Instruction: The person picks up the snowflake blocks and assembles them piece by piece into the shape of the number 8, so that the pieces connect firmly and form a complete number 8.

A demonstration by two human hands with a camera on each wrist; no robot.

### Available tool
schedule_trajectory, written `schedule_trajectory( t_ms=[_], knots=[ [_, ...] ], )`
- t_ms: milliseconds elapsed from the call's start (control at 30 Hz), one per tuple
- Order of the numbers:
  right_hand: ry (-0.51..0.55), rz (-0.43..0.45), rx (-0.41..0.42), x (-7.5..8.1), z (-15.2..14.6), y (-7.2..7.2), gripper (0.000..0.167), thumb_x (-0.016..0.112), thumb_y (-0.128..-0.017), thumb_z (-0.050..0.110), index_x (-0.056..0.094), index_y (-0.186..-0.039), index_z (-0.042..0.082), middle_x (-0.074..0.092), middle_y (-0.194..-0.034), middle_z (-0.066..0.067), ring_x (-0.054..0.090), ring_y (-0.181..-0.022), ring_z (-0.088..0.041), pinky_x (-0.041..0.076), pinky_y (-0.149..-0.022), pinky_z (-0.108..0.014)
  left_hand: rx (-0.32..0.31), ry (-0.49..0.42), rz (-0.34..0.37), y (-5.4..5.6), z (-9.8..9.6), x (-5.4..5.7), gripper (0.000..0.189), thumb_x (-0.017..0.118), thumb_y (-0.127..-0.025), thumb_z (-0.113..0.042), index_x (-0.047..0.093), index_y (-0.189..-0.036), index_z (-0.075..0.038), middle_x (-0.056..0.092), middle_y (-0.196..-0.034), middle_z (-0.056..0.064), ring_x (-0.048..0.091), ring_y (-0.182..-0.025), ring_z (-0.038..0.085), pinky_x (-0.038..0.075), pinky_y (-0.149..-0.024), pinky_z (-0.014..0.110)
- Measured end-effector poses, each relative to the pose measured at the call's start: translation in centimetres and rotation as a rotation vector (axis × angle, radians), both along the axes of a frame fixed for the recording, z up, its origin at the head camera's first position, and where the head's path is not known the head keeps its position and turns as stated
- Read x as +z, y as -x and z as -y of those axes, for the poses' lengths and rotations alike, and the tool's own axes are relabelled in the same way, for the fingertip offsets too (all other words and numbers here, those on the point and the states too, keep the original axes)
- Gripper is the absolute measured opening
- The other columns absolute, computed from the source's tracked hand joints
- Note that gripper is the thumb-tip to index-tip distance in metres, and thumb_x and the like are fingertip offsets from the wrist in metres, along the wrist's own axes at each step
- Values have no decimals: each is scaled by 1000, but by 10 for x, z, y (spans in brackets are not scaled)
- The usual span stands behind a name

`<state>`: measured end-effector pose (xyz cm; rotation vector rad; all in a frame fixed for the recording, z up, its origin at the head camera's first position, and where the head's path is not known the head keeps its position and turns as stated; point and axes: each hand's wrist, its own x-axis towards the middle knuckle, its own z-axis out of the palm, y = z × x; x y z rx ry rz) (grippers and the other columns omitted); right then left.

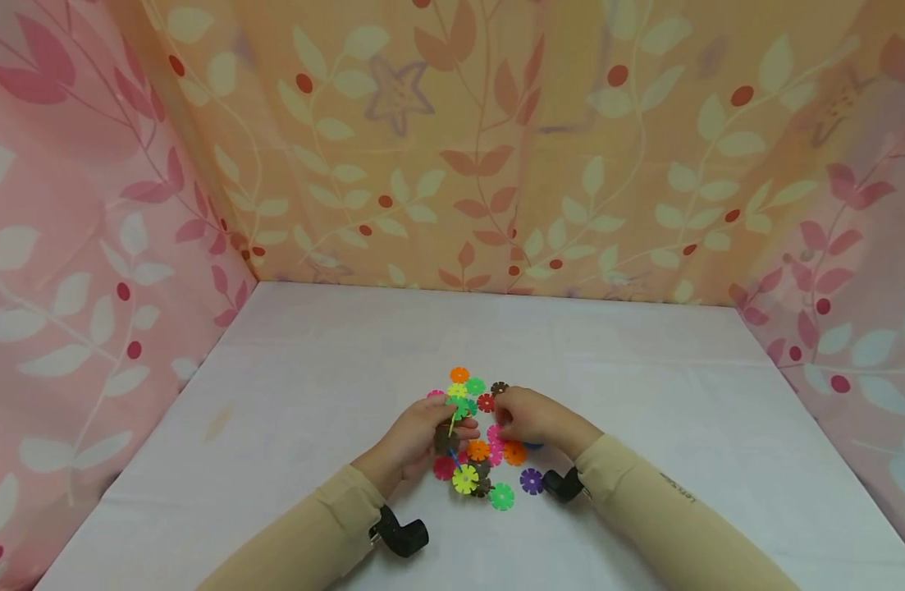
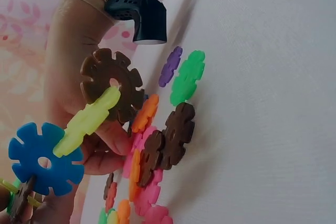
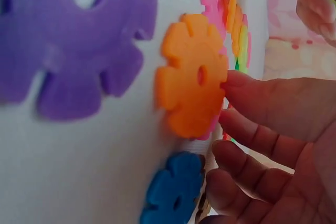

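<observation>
My left hand holds a chain of slotted plastic snowflake discs. In the left wrist view the chain has a brown disc, a yellow disc edge-on and a blue disc, slotted together. Left fingertips show at that view's lower left edge. My right hand reaches down to loose discs on the table. In the right wrist view its thumb meets the edge of an orange disc, fingers loosely bent beside it. A pink disc lies by its fingertips, partly hidden.
Loose discs lie around the hands on the white table: a purple one, a green one, a red one and several others. A blue disc lies below the right fingers. Patterned cloth stands behind the table.
</observation>
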<state>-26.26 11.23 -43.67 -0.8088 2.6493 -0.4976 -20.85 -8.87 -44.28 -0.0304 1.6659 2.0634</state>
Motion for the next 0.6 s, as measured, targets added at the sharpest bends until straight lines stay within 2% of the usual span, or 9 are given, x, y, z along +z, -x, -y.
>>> schedule_trajectory(
  t_ms=[167,500,600],
  knots=[
    [-38,-3,-13,1,2,-1,18,72,-78,16,55,-71,14,48,-70,2,45,-68,-15,41,-63,-29,4,-16,-5,0,-1,2,36,38,-99,-21,39,-123,5,59,-111,25,64,-96,24,45,-90,40],
    [-30,31,-29,-3,4,0,16,71,-78,17,56,-72,14,50,-71,2,46,-69,-15,42,-63,-29,20,-63,-19,-1,-1,9,38,38,-99,-20,38,-127,6,59,-114,23,63,-99,27,45,-89,42],
    [-27,35,-27,-4,3,1,20,73,-77,23,55,-72,15,50,-71,2,46,-69,-15,42,-63,-29,22,-80,-16,-1,0,11,37,37,-99,-19,37,-127,6,59,-115,23,62,-101,28,44,-89,44]
  ],
)
